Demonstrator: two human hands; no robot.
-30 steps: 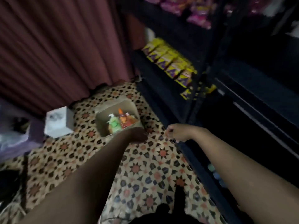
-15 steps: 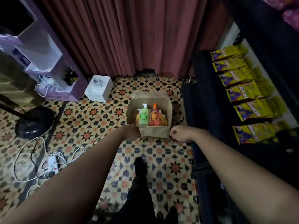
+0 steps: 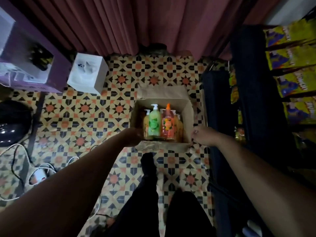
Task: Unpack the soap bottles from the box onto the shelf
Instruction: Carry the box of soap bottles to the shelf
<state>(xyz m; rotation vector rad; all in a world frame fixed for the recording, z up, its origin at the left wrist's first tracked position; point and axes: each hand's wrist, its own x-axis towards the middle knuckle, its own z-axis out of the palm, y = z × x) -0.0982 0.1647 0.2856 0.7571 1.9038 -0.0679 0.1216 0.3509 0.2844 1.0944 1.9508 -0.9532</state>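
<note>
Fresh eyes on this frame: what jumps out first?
The open cardboard box at centre on the patterned tile floor, with a green soap bottle and an orange soap bottle upright inside. The left hand is at its near left corner and the right hand curls on its near right corner. At right, yellow snack packets line the dark shelf.

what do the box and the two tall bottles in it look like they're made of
The box looks like plain brown cardboard, matte, with a rough near edge. The green bottle and the orange bottle look like clear glossy plastic: coloured liquid seems to show through, with pump tops. Glass cannot be ruled out.
</note>
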